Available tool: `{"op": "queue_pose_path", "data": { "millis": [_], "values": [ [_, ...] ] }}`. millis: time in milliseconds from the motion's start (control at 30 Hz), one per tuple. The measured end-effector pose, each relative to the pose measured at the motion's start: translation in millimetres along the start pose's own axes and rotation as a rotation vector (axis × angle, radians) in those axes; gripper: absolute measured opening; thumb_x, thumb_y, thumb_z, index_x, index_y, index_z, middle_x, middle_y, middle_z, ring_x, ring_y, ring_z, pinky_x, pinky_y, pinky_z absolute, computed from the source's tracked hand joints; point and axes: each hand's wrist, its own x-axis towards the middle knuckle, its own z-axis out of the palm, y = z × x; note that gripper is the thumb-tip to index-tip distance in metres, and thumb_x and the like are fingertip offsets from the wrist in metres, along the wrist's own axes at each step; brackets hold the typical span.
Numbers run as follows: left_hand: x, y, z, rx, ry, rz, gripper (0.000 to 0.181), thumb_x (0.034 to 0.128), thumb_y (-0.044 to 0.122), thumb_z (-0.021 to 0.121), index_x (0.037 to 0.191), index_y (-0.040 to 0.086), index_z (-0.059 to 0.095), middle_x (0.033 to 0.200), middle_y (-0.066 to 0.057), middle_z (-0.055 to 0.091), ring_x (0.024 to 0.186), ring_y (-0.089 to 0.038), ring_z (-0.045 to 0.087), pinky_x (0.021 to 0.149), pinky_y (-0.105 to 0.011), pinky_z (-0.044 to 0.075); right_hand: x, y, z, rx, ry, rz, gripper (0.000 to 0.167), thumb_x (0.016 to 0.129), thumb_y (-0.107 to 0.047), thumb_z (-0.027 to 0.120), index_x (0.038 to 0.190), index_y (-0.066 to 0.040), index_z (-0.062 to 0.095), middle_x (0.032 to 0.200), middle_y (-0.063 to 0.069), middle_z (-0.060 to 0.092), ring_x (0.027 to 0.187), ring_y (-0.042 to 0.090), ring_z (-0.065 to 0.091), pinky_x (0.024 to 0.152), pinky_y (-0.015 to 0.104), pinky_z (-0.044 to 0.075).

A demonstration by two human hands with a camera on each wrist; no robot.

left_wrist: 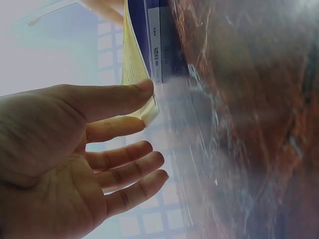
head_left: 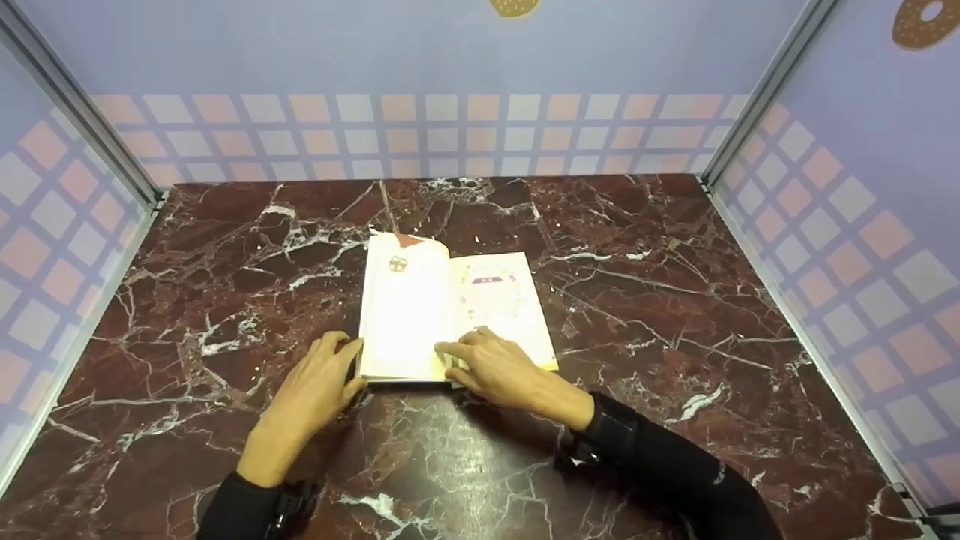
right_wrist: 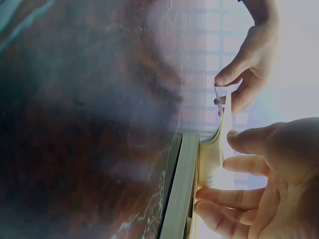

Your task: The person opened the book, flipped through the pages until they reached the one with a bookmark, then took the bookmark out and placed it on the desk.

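Note:
An open book [head_left: 405,322] lies on the marble-patterned surface, its left page pale and overexposed and its right page [head_left: 499,289] bearing a small coloured drawing. At the left edge my left hand [head_left: 311,386] pinches the yellowish pages [left_wrist: 132,59] between thumb and index finger; the other fingers extend below, off the book. These pages bow upward from the spine in the right wrist view. My right hand [head_left: 499,367] is over the lower part near the gutter, where its fairly straight fingers [right_wrist: 232,198] touch the paper. The block of pages [right_wrist: 180,189] beneath stays flat.
The dark red marble-patterned tabletop [head_left: 645,300] surrounds the book. Upright panels with a pink and white checked band [head_left: 442,135] enclose the back and both sides. Metal corner posts [head_left: 765,97] join the panels. Black sleeves [head_left: 660,450] cover both forearms.

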Motion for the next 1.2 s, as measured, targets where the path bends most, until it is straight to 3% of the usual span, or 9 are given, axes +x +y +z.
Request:
{"op": "queue_pose_path", "data": {
  "millis": [267,400,600,800,1033,1200],
  "values": [
    [-2.1,0.9,-12.4,0.005,-0.007,-0.025,0.059,0.0913,0.009,0.079,0.142,-0.009,0.054,0.139,-0.032,0.049,0.125,-0.048,0.051,0.099,-0.061,0.051,1.2,-0.7,2.1,-0.001,-0.011,0.010,0.043,0.100,-0.029,0.067,0.141,-0.016,0.064,0.115,0.014,0.068,0.112,0.030,0.061,0.082,0.043,0.062],
    [-3.0,6.8,-18.7,0.019,0.013,-0.005,0.062,0.0910,0.011,0.080,0.143,-0.010,0.053,0.142,-0.032,0.047,0.126,-0.049,0.052,0.099,-0.060,0.051,1.4,-2.1,2.2,0.000,-0.009,0.010,0.041,0.099,-0.027,0.067,0.139,-0.018,0.066,0.112,0.014,0.066,0.110,0.030,0.061,0.081,0.043,0.061],
    [-1.3,17.3,-21.9,0.039,0.090,0.064,0.061,0.0872,0.011,0.083,0.139,-0.007,0.058,0.141,-0.031,0.050,0.129,-0.047,0.051,0.105,-0.061,0.048,2.7,-4.9,0.9,-0.033,-0.042,0.002,0.034,0.100,-0.027,0.066,0.134,-0.021,0.068,0.113,0.014,0.065,0.106,0.029,0.059,0.073,0.041,0.061],
    [4.7,27.1,-12.7,0.046,0.172,0.160,0.054,0.0850,0.009,0.084,0.133,-0.004,0.063,0.138,-0.028,0.055,0.131,-0.044,0.051,0.104,-0.061,0.049,3.0,-5.6,1.8,-0.065,-0.055,-0.017,0.035,0.100,-0.028,0.067,0.135,-0.022,0.068,0.111,0.012,0.064,0.103,0.027,0.058,0.072,0.037,0.060],
    [16.6,45.2,3.3,0.024,0.100,0.209,0.054,0.0883,0.012,0.080,0.137,-0.001,0.060,0.149,-0.026,0.050,0.142,-0.046,0.042,0.111,-0.066,0.040,3.6,-4.1,4.3,-0.096,-0.044,-0.039,0.035,0.101,-0.026,0.066,0.135,-0.022,0.069,0.104,0.009,0.061,0.095,0.024,0.056,0.069,0.031,0.057],
    [20.8,51.7,16.8,0.037,0.046,0.240,0.053,0.0904,0.010,0.078,0.138,-0.003,0.059,0.150,-0.028,0.049,0.141,-0.048,0.042,0.112,-0.064,0.041,3.3,-2.9,6.0,-0.123,-0.068,-0.052,0.039,0.098,-0.027,0.070,0.137,-0.021,0.067,0.104,0.008,0.058,0.093,0.022,0.053,0.070,0.028,0.054]
  ]
}}
